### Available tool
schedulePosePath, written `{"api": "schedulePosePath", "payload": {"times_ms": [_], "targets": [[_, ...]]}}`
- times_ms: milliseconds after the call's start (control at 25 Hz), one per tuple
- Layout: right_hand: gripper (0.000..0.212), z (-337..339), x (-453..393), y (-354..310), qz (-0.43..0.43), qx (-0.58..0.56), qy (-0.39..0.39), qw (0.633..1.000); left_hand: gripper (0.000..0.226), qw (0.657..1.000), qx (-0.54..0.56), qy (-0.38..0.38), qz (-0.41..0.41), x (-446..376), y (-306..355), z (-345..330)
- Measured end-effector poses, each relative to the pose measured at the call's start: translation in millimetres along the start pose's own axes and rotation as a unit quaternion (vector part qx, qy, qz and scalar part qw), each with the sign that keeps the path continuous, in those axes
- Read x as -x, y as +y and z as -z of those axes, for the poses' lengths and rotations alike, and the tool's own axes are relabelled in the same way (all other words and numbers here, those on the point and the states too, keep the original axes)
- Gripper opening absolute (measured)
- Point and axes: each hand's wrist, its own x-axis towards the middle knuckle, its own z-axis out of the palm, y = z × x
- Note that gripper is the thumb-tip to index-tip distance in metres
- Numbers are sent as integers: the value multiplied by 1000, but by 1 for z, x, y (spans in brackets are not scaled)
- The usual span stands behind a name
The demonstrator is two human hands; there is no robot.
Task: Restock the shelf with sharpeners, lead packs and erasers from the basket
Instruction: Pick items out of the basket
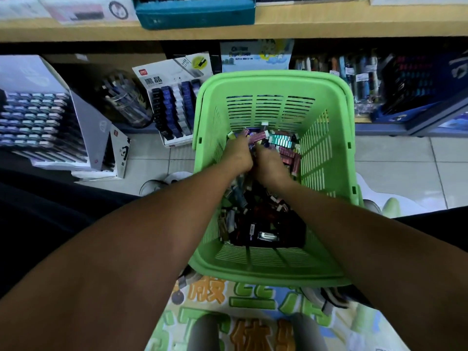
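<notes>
- The floor (395,158) under me is pale tile, with a bright mat (253,312) of green and orange lettering at my feet.
- The shelf (76,30) runs across the top as a light wooden board, and a teal box (195,13) sits on its edge.
- Below that board, at the left, a large display tray (38,122) holds rows of small blue and grey packs.
- The green basket (326,148) stands on the floor right in front of me, its slotted walls rising around a heap of small stock.
- My two forearms reach down into the basket side by side.
- A white display box (174,97) of dark blue lead packs leans just beside the basket's left wall.
- A clear round tub (126,102) stands between that box and the big tray.
- The heap of small packs (253,214) covers the basket's bottom, dark ones near me, pink and teal ones at the far end.
- My left hand (238,155) and right hand (269,163) are close together, touching, both dug into the far end of the heap.
- My fingers are buried among the packs, so I cannot tell whether either hand has closed on anything.
- A pink pack (258,136) lies just past my knuckles.
</notes>
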Motion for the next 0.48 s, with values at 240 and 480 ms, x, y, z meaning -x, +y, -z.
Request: {"api": "schedulePosePath", "payload": {"times_ms": [240,480], "targets": [[22,7,1,-10,-11,38,-50,998,42,998,-40,23,-38,-2,6,27],[81,-34,46,-10,147,202,-329,911,59,994,-90,-49,-27,12,-4,22]]}}
